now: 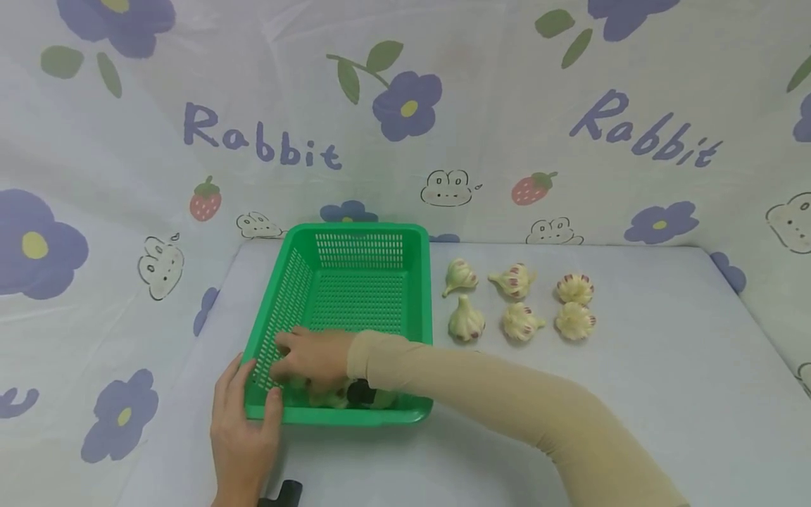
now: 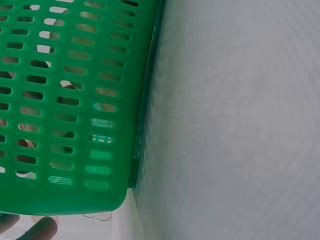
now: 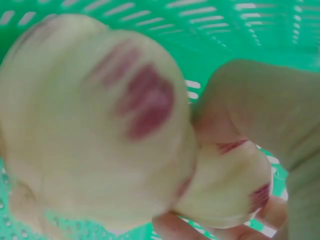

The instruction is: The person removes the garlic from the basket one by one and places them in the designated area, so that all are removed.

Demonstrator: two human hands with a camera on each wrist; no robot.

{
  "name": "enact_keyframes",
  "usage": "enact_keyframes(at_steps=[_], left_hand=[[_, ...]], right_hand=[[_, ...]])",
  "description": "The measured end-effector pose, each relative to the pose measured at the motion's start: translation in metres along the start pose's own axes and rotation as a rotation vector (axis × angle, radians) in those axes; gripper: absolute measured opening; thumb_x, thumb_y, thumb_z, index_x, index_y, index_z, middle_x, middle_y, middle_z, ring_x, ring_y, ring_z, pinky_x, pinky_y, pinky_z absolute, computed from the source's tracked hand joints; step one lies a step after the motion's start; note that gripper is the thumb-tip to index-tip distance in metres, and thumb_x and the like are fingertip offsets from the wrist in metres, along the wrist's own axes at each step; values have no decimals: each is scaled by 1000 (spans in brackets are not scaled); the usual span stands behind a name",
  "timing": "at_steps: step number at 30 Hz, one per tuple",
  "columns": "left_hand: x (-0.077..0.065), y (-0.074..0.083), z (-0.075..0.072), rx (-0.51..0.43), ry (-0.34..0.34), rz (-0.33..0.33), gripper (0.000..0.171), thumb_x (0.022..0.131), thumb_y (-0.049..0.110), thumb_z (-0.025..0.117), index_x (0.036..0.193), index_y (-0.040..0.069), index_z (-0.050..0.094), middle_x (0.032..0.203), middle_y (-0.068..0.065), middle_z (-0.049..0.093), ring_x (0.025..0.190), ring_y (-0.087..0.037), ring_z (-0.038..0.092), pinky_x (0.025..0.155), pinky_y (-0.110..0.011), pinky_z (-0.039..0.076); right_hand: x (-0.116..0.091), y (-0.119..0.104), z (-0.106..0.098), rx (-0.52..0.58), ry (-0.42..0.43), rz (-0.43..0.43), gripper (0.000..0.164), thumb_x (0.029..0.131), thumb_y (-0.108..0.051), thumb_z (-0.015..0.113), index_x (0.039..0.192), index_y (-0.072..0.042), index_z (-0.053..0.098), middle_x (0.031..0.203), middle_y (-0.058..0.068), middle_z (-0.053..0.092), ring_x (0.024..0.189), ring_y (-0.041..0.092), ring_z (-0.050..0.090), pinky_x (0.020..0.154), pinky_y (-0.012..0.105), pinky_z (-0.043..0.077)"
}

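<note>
A green plastic basket (image 1: pixel 418 317) with slotted walls stands left of centre on the table. My left hand (image 1: pixel 243 429) holds its near left corner, thumb at the front rim and fingers along the left side; two fingertips (image 2: pixel 42 229) show past the basket in the left wrist view. Inside the basket's near end is my right hand (image 1: pixel 319 355). In the right wrist view, its thumb and fingers grip a garlic bulb (image 3: pixel 225 185) with purple streaks. A larger-looking garlic bulb (image 3: pixel 95 130) is closer to that camera. Other garlic (image 1: pixel 326 398) in the basket is partly hidden by the hand.
Several garlic bulbs (image 1: pixel 521 322) lie in two rows on the white table (image 1: pixel 659 366), right of the basket. A printed cloth (image 1: pixel 494 91) hangs behind and at the sides. A black object (image 1: pixel 289 493) is by my left wrist.
</note>
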State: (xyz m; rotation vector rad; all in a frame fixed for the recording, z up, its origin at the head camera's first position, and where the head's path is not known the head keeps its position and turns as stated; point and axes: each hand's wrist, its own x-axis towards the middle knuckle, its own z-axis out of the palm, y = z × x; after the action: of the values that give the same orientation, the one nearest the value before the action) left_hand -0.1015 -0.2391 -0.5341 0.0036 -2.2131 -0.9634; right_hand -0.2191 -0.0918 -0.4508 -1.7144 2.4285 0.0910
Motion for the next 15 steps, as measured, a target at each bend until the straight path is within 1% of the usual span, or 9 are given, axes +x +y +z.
enact_keyframes(at_steps=[3,8,12,15], left_hand=[[0,0,0,1,-7,-3,53,91,12,74,142,5,60,151,-14,55,135,-36,54,109,-3,26],[0,0,0,-8,-6,6,54,90,10,74,142,4,60,151,-15,55,133,-35,55,106,-1,27],[0,-1,0,-8,-2,12,55,89,11,74,142,4,60,150,-16,55,132,-36,56,105,-1,27],[0,-2,0,-2,-2,12,54,90,11,74,142,3,60,150,-16,55,132,-36,56,105,-1,26]], right_hand=[[-4,3,-4,-8,36,-12,43,89,-23,81,128,-30,67,132,1,52,111,14,49,87,19,48],[-12,6,-13,-43,129,-33,38,88,-18,78,124,-26,69,128,2,56,108,16,50,90,21,47],[-20,7,-21,-55,214,-35,36,87,-15,78,121,-24,70,127,4,57,107,17,49,88,21,47],[-27,7,-28,-43,259,-29,36,85,-12,77,118,-24,69,128,5,56,108,19,50,83,21,48]])
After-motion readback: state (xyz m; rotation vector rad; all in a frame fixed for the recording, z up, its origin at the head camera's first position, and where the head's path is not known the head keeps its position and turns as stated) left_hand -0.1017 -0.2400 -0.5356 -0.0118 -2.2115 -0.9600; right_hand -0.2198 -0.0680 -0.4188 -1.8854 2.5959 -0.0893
